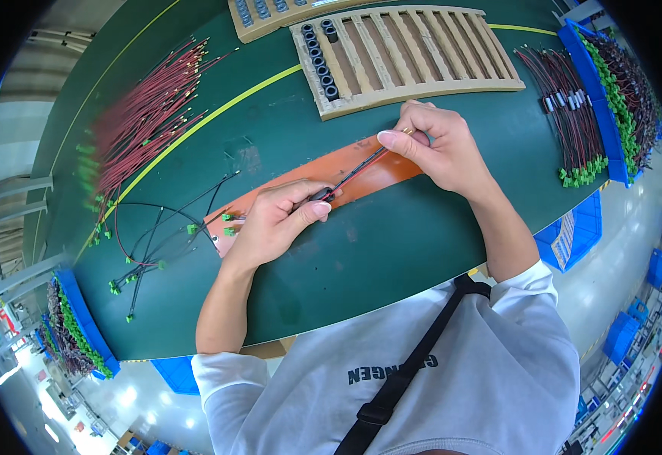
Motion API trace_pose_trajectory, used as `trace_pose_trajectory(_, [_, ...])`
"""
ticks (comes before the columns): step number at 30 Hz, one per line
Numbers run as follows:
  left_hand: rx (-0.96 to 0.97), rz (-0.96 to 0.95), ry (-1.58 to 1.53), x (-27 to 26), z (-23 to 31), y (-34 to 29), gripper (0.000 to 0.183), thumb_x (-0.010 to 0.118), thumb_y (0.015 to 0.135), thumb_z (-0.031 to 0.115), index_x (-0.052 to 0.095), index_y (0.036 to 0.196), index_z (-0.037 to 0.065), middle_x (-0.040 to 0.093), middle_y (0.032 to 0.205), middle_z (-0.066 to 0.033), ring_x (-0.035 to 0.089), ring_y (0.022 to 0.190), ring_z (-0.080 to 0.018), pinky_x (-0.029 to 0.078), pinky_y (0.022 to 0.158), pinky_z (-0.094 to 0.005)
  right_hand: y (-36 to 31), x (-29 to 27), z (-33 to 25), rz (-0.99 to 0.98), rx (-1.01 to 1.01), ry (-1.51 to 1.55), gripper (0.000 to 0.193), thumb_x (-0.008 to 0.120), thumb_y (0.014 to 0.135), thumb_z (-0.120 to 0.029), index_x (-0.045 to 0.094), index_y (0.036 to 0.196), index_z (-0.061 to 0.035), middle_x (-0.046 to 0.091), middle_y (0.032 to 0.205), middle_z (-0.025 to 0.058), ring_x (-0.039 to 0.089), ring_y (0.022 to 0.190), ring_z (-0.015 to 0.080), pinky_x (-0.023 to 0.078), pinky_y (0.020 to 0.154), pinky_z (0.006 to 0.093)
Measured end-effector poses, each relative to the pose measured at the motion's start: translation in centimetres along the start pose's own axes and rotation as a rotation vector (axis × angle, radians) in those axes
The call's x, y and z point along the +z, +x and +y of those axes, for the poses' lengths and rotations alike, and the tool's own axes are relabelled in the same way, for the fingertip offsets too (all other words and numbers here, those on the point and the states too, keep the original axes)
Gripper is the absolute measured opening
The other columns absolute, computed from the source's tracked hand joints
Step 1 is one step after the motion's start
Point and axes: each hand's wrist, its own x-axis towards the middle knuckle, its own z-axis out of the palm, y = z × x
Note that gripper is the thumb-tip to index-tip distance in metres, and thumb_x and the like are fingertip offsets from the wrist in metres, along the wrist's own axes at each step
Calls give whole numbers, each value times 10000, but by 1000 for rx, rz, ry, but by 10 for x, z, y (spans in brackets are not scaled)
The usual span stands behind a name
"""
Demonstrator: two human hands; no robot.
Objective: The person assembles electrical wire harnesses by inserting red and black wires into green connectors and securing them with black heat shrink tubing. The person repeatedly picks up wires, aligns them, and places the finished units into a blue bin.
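Note:
My left hand (281, 216) is closed round a small black ring-like core (322, 195), with the thumb on its near side. A red wire and a black wire (360, 168) run taut from this core up to my right hand (441, 144). There, thumb and fingers pinch the wires close to their gold-coloured tips (407, 131). Green connectors (229, 218) show just left of my left hand, probably on the other end of these wires. Both hands are above a long orange strip (388, 171) lying on the green table. My left palm hides part of the core.
A cardboard tray (422, 95) with slots holds several black cores at its left. Red wires (152, 114) and loose black wires (152, 235) lie on the left. Wires with cores (570, 102) lie at right beside a full blue bin (600, 114); another blue bin (88, 326) stands at lower left.

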Motion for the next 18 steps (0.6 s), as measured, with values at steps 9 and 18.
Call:
trace_pose_trajectory(9, [-23, 4, 11, 0, 3, 0, 273, 680, 1006, 139, 704, 1205, -45, 710, 1000, -67, 629, 841, -127, 518, 793, -283, -2, 3, 3, -2, 34, -6, 331, 797, 928, -236, 631, 740, -19, 402, 588, 12, 368, 569, 128, 339, 563, 322])
trace_pose_trajectory(18, [110, -63, 247, 3, -7, -3, 288, 658, 999, 103, 668, 1238, -57, 712, 1100, -80, 643, 944, -157, 514, 861, -301, 7, 9, 8, -21, -22, -15, 328, 789, 936, -225, 627, 752, -7, 408, 613, 12, 356, 581, 116, 314, 537, 310])
